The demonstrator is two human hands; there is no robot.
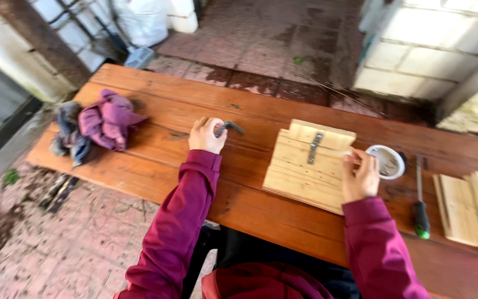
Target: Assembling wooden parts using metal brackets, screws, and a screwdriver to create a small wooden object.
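Note:
My left hand [206, 135] rests on the brown wooden table [250, 205], fingers closed on a small dark metal bracket [229, 127] that sticks out to the right. My right hand [360, 177] lies at the right edge of a pale wooden box [305, 166] and touches it. The box has a metal hinge strip [314, 147] on its top. Just right of that hand stands a small round white container [387, 161]. Both arms wear maroon sleeves.
A bundle of purple and grey cloth [98, 124] lies at the table's left end. A green-handled screwdriver [420, 205] lies right of the container, with pale wooden boards [471, 207] beyond it. Brick paving and white block walls surround the table.

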